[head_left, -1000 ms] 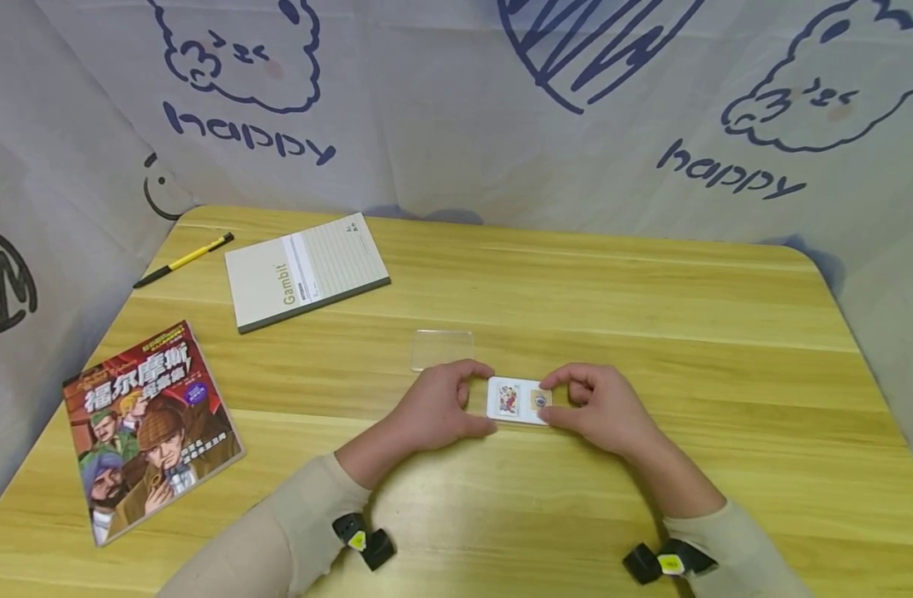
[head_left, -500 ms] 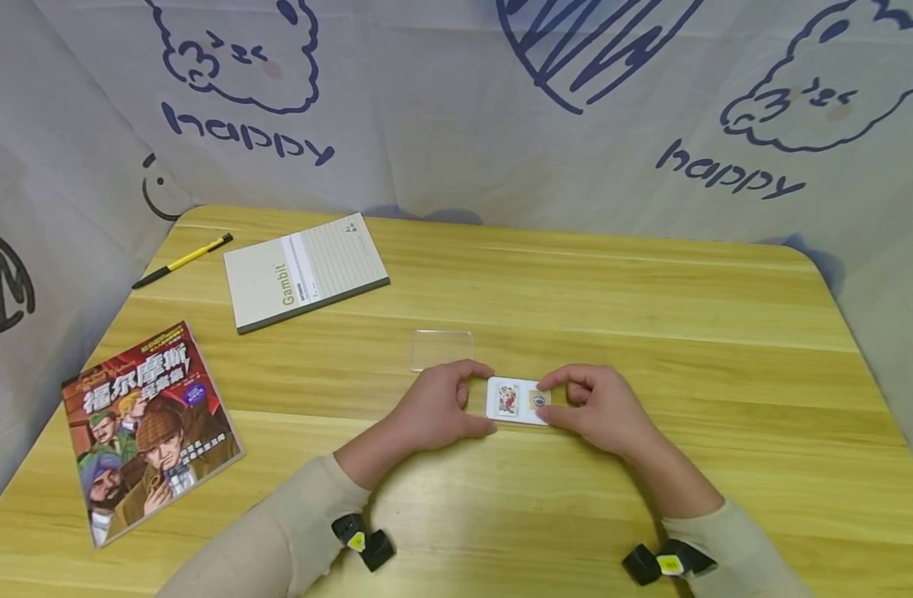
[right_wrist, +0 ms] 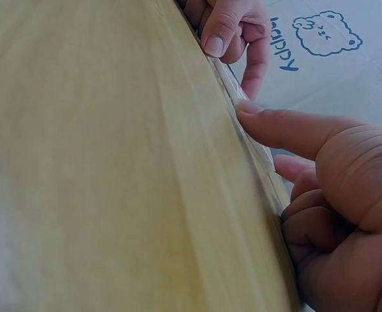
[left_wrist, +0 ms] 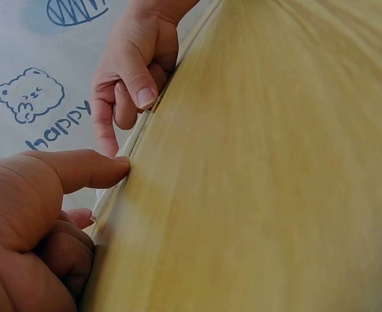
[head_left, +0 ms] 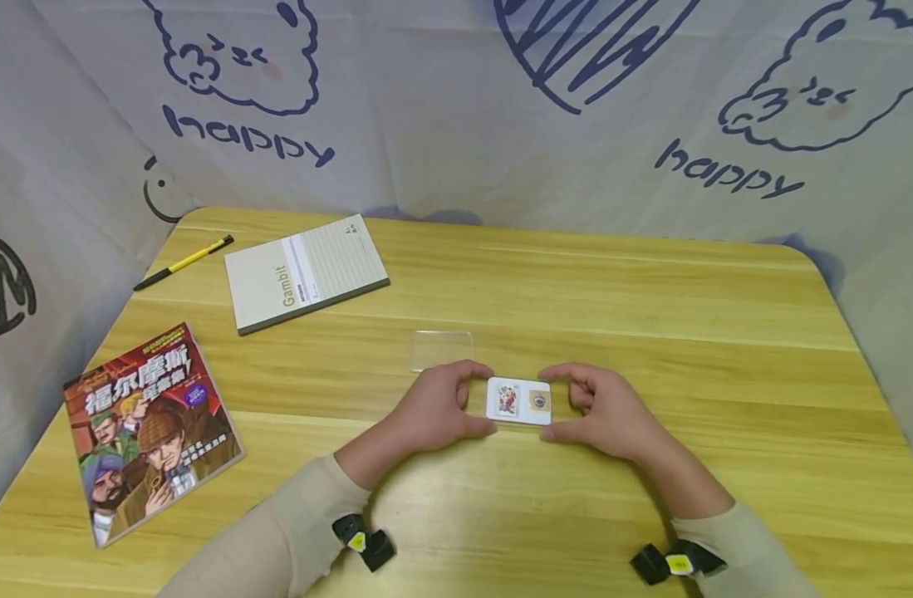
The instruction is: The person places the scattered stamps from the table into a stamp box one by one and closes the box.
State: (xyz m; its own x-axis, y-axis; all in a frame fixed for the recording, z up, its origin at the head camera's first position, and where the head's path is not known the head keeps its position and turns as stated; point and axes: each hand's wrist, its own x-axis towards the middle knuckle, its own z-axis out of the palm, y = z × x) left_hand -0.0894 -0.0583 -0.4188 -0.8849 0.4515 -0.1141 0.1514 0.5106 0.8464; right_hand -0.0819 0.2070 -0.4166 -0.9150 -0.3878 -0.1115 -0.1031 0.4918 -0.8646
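Note:
A thin white rectangular case point(head_left: 524, 404) lies near the middle of the table, with a playing card picture on its left half and a tan square with a blue mark on its right half. My left hand point(head_left: 444, 407) holds its left end, forefinger at the far edge and thumb at the near edge. At the right end, my right hand point(head_left: 609, 409) has its thumb and forefinger at the same two edges. Both wrist views catch the case nearly edge-on, as a pale clear strip point(right_wrist: 261, 153) between the fingers. Just behind the left hand lies a clear plastic lid point(head_left: 441, 347).
On the wooden table point(head_left: 650, 316), a notebook point(head_left: 329, 266) lies at the back left beside a yellow and black pen point(head_left: 183, 263). A comic-style book point(head_left: 153, 432) is at the front left. Printed cloth point(head_left: 441, 124) hangs around the table.
The right thumb and forefinger have slid off the tan square outward to the case's edges, uncovering it. The left hand and the case have stayed where they were.

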